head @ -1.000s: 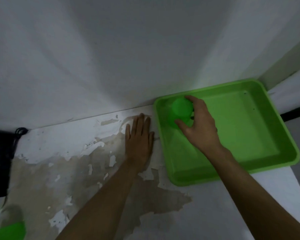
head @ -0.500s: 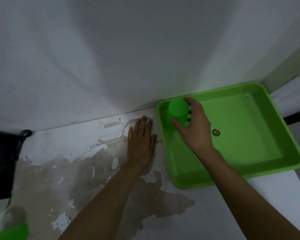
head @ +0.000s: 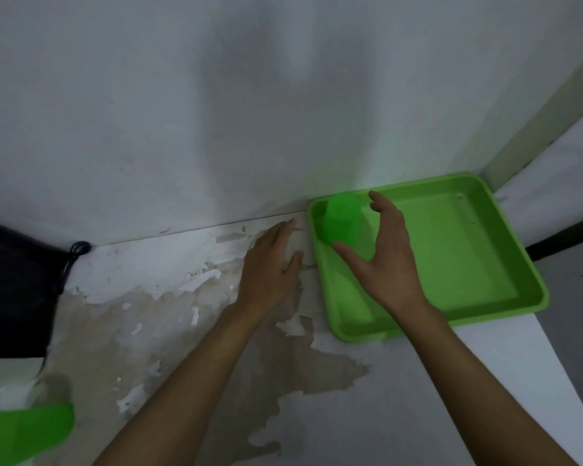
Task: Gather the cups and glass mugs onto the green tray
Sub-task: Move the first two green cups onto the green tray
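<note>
The tray (head: 505, 264) sits on the bench (head: 485, 381) at its far right, against the wall (head: 216, 112). A cup (head: 341, 218) stands in the tray's far left corner. The right hand (head: 384, 260) is over the tray just right of the cup; the left hand (head: 270, 267) lies on the bench just left of the tray. Another cup (head: 24, 435) is at the near left edge.

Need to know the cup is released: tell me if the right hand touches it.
Cannot tell: in the head view the right hand is spread, but its thumb overlaps the green cup.
</note>
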